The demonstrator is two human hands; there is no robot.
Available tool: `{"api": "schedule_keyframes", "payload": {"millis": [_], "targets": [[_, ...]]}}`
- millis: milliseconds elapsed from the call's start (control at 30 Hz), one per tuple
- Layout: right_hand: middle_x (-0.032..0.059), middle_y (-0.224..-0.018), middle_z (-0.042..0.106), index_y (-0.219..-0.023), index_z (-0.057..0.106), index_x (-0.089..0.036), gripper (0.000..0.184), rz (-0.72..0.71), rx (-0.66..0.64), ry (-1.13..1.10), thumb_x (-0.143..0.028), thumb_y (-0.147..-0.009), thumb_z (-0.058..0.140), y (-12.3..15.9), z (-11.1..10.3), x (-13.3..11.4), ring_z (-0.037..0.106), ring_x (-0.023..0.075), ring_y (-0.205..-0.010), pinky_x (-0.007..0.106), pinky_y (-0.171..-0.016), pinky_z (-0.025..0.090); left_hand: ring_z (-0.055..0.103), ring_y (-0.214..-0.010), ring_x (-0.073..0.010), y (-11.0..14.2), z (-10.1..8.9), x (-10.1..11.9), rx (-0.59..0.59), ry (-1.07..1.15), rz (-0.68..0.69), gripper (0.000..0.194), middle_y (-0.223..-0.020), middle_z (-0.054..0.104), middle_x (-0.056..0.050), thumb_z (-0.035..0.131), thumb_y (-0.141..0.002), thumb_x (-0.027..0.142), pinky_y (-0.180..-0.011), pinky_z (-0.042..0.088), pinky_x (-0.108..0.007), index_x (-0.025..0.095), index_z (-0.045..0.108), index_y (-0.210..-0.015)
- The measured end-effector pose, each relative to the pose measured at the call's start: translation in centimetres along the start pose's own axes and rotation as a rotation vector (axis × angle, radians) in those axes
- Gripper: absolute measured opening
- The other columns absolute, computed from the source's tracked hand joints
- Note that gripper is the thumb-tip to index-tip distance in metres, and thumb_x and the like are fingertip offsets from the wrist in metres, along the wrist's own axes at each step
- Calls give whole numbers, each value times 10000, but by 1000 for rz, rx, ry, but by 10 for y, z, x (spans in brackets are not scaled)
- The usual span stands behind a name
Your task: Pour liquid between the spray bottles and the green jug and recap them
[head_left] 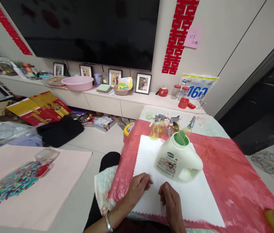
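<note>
Loosely fisted left hand [140, 187] and right hand [171, 201], rounded plastic jug [182, 161], zigzag-edged white sheet [197, 199]

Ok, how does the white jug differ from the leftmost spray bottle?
The white jug is larger than the leftmost spray bottle. The jug is opaque; the bottle is see-through. The jug has a green spout; the bottle has a trigger head. Both stand on the covered table.
</note>
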State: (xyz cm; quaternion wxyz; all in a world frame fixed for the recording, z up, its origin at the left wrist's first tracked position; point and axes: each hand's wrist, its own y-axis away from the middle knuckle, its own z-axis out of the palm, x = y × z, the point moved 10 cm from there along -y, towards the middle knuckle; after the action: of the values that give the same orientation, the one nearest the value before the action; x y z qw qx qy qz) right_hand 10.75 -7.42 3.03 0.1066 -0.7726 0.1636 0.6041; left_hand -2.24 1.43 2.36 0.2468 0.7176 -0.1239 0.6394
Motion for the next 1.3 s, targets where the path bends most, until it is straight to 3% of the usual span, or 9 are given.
{"api": "schedule_keyframes", "payload": {"millis": [167,300,433,533,700,800,1300], "targets": [[19,-589,422,-716,541,-132,690,-91,-43,-68,-707,-1038,335,-1,-3,-38,407,101,-534,190,-492,319,494,-580,-138,12,9,33,-5,60,-4,667,-564,510,9,415,-866,756,-625,387,-289,164,637,-652],[25,-619,435,-727,567,-126,652,-163,-62,-105,-655,-1052,366,7,-7,-70,407,98,-563,208,-525,305,496,-578,-138,23,10,65,10,78,62,689,-558,510,-3,371,-882,770,-620,387,-291,184,567,-574],[28,-631,429,-697,542,-132,695,-183,-29,-125,-707,-1038,349,17,-13,-93,373,97,-557,235,-529,261,425,-540,-118,35,8,82,17,55,153,686,-537,444,16,303,-926,743,-575,328,-293,205,470,-533],[19,-614,397,-679,515,-138,710,-133,19,-131,-746,-1016,370,15,-15,-86,346,97,-552,239,-528,234,376,-522,-111,34,7,77,34,25,152,683,-528,388,31,272,-928,750,-552,290,-297,217,409,-524],[0,-546,309,-609,429,-155,735,3,8,-131,-745,-1029,304,-3,2,-38,288,90,-495,229,-476,201,356,-498,-110,19,3,34,142,12,-44,712,-478,331,43,266,-882,809,-561,285,-308,230,354,-477],[1,-568,315,-613,382,-164,745,37,4,-131,-785,-1015,297,-5,11,-25,300,92,-518,227,-486,229,349,-496,-109,17,5,20,137,38,-86,711,-473,328,47,271,-873,817,-559,284,-308,231,356,-480],[-1,-569,281,-590,348,-169,787,44,37,-125,-841,-989,260,3,8,-48,275,89,-517,240,-489,211,371,-520,-115,26,13,30,94,-7,-70,753,-490,344,40,198,-834,875,-572,308,-311,228,354,-482]]}}
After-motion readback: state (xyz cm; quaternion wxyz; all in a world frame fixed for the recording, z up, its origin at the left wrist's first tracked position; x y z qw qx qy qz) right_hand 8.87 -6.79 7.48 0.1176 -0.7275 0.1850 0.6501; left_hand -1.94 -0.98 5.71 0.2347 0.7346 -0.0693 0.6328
